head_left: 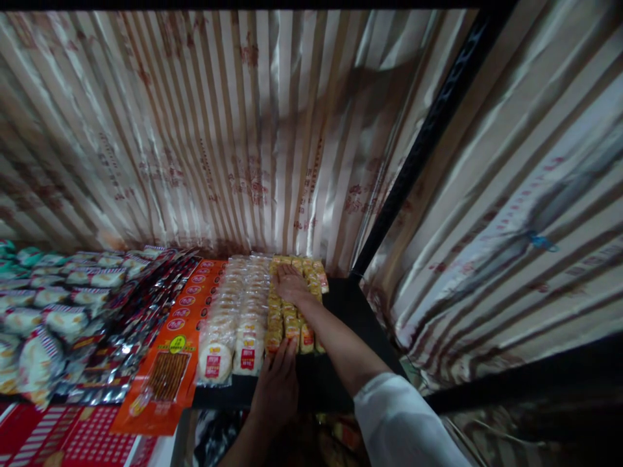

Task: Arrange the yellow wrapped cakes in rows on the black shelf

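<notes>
Several small gold-yellow snack packets point(275, 318) stand in tight rows on a black shelf point(350, 311). My right hand point(292, 287) lies flat over the rear of these rows, its fingers stretched toward the back. At the front edge of the same rows, my left hand point(278, 379) rests with its fingers extended against the nearest packets. Just left of them are two rows of clear-wrapped round white crackers point(214, 344) with red labels. Neither hand has its fingers wrapped around a packet.
An orange snack pack point(168, 370) overhangs the shelf front at left. Beyond it lie dark shiny packets point(126, 337) and white puffy bags point(65, 318). A black metal post point(418, 149) slants up at the back right, before striped sheeting point(272, 130). Dim goods sit below.
</notes>
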`<state>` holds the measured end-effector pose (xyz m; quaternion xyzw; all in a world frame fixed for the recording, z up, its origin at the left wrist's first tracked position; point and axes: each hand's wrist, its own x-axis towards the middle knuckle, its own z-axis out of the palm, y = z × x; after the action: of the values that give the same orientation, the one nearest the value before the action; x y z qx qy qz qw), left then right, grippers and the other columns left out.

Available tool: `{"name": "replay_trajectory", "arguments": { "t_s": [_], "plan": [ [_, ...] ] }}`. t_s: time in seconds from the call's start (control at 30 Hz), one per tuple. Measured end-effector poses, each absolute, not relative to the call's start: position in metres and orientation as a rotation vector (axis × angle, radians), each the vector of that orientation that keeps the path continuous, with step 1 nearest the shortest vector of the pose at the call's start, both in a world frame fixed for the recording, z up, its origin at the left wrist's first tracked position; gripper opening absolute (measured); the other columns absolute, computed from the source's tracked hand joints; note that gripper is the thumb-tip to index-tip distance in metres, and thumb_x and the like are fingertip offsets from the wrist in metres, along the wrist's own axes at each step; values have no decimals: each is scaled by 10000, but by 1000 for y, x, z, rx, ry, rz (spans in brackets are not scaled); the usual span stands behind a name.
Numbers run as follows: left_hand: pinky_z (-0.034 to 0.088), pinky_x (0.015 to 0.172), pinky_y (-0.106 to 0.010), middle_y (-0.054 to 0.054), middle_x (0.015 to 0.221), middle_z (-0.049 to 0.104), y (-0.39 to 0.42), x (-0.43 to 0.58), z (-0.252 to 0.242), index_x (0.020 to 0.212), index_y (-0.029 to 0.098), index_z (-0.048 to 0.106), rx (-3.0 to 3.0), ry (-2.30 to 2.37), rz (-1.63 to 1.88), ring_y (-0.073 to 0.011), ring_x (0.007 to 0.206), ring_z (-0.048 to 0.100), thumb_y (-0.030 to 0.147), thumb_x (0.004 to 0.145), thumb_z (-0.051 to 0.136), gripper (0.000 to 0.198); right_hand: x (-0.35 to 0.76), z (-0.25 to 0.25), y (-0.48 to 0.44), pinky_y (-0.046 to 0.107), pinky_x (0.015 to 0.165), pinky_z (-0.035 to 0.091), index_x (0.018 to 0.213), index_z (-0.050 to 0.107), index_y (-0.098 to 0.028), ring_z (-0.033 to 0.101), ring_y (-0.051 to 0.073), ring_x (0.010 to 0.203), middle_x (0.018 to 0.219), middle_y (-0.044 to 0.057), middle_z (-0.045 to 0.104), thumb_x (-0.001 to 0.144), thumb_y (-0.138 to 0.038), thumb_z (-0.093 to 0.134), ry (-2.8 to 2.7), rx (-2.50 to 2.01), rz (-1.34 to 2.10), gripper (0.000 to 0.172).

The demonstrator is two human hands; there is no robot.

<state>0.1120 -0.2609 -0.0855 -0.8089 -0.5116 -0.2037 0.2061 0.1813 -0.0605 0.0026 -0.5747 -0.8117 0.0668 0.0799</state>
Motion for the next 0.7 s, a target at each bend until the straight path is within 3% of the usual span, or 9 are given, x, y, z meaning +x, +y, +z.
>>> {"name": "replay_trajectory", "arguments": {
  "t_s": [0.17,0.37,0.57,0.7],
  "plan": [
    [360,972,-373,-53,1479,334,-259,111,-89,1255,136,532,-2290,-1415,-559,-233,1336,300,284,846,401,454,179,6,-59,357,1104,197,1313,447,-15,376,237,1304,1361,198,467,940,-370,263,-2417,-1702,193,547],
    [350,991,-388,-43,1461,369,-259,111,-90,1273,147,519,-2292,-1418,-574,-227,1334,303,293,830,423,476,176,6,-49,362,1110,193,1328,429,-19,361,234,1315,1387,191,438,941,-372,282,-2405,-1736,215,544],
    [342,1010,-368,-46,1473,348,-260,109,-89,1295,131,490,-2324,-1429,-547,-218,1349,287,271,836,409,487,201,25,-67,315,1104,242,1323,454,-97,391,188,1292,1373,121,478,930,-301,321,-2285,-1511,224,463],
    [359,987,-363,-62,1471,350,-261,109,-87,1319,117,454,-2339,-1445,-481,-215,1350,291,246,840,385,501,235,25,-134,380,1057,341,1270,516,-172,435,203,1247,1285,91,552,923,-264,279,-1955,-1336,203,430]
  ]
}}
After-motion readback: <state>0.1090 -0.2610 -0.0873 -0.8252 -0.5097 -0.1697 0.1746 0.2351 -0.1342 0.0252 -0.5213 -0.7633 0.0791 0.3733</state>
